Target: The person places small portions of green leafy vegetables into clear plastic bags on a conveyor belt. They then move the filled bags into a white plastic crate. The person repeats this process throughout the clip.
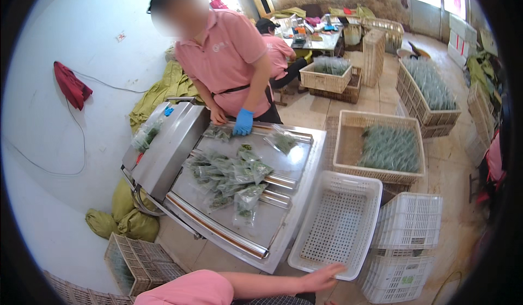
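My left hand (325, 277) reaches out at the bottom of the view, bare, with its fingers extended and nothing seen in them. It overlaps the near rim of a white perforated plastic crate (335, 223); whether it touches the rim is unclear. Only a skin-coloured sliver at the bottom edge may be my right hand. Left of the crate stands a stainless-steel vacuum sealing machine (265, 219). Clear plastic bags of green leafy produce (229, 172) lie heaped on its bed. One separate bag (284, 141) rests near the far right corner.
Across the machine, a co-worker in a pink shirt (229, 47) has a blue-gloved hand (243, 122) at a bag. Another person (276, 51) sits by a cluttered table (327, 39). Beige crates (380, 119) hold upright bags. White crates (402, 276) are stacked at right; green sacks (139, 223) lie left.
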A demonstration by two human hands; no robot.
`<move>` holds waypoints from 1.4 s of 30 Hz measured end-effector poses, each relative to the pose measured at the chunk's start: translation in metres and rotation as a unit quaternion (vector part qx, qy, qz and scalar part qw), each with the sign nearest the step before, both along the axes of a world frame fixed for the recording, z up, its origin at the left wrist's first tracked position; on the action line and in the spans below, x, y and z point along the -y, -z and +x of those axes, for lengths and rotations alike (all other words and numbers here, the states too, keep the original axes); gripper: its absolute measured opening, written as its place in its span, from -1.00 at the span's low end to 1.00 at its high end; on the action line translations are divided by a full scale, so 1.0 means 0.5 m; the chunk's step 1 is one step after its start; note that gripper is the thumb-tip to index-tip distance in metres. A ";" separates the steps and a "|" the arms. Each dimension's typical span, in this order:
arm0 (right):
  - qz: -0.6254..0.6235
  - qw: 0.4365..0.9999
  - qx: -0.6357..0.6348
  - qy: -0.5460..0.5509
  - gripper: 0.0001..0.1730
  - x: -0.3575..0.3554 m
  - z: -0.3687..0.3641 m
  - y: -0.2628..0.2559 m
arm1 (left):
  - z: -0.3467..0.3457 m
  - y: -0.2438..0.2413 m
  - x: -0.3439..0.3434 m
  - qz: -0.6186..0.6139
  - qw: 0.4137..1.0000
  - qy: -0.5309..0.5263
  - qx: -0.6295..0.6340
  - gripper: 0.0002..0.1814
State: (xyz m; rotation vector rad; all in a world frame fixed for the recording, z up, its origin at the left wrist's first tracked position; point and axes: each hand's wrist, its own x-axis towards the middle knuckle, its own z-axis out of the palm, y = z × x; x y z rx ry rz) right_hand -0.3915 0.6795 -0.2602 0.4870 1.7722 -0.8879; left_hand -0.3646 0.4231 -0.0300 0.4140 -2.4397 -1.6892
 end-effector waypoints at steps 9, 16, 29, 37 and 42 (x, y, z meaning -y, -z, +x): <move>0.000 0.988 -0.089 -0.122 -0.50 0.176 0.135 -0.089 | 0.482 -0.125 0.103 0.105 0.981 -0.032 0.158 -0.67; 0.002 0.981 -0.102 -0.167 -0.53 0.178 0.378 -0.116 | 0.843 -0.089 0.271 0.221 0.908 -0.298 0.193 -0.72; -0.097 0.959 -0.131 -0.232 -0.64 0.343 0.438 -0.303 | 0.901 -0.178 0.474 0.404 0.750 -0.523 0.021 -0.76; -0.207 0.922 -0.118 -0.307 -0.68 0.549 0.443 -0.467 | 0.878 -0.113 0.684 0.493 0.669 -0.552 -0.066 -0.82; -0.237 0.923 -0.144 -0.268 -0.68 0.662 0.511 -0.602 | 0.803 -0.043 0.831 0.570 0.616 -0.540 -0.057 -0.80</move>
